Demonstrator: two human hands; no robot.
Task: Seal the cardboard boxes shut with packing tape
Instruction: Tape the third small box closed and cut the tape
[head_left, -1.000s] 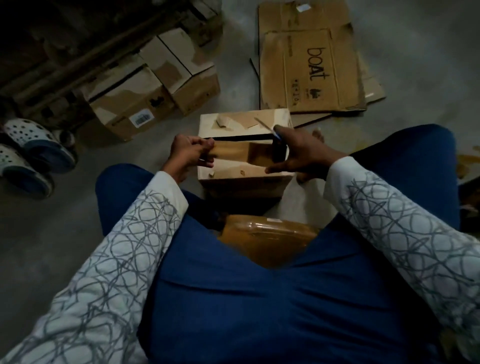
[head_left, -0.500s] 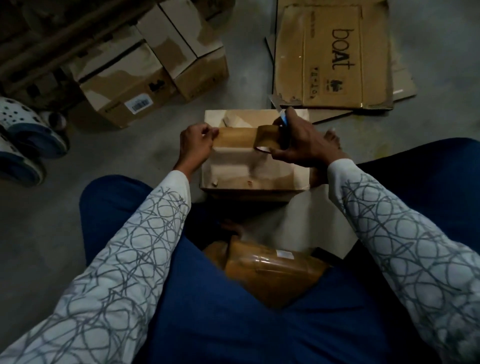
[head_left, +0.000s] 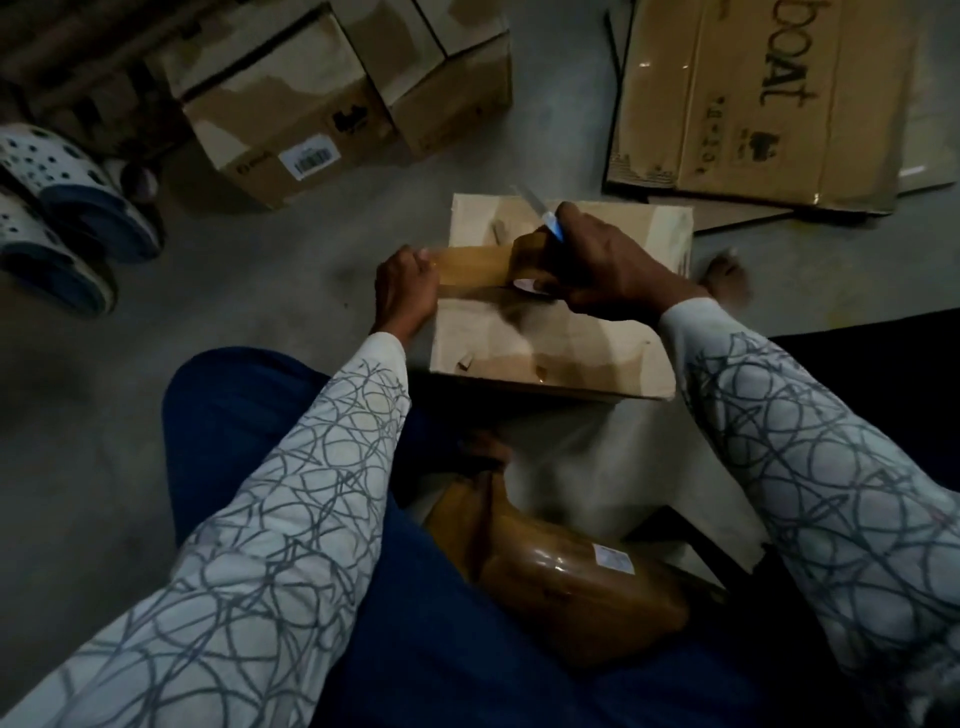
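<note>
Brown tape (head_left: 467, 265) stretches over the box (head_left: 545, 338): my left grip (head_left: 405, 283) pinches its end, my right grip (head_left: 613, 270) holds roll (head_left: 527, 254) and cutter (head_left: 553, 228). Next, I judge: press down, then cut.

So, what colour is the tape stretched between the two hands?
Brown and slightly see-through; the head view, the only one, shows the tape clearly.

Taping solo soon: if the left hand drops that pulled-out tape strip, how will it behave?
Probably floppy: the tape strip looks thin, taut only between the left hand and the roll in the right hand. Released, it would likely sag and stick to the box.
</note>
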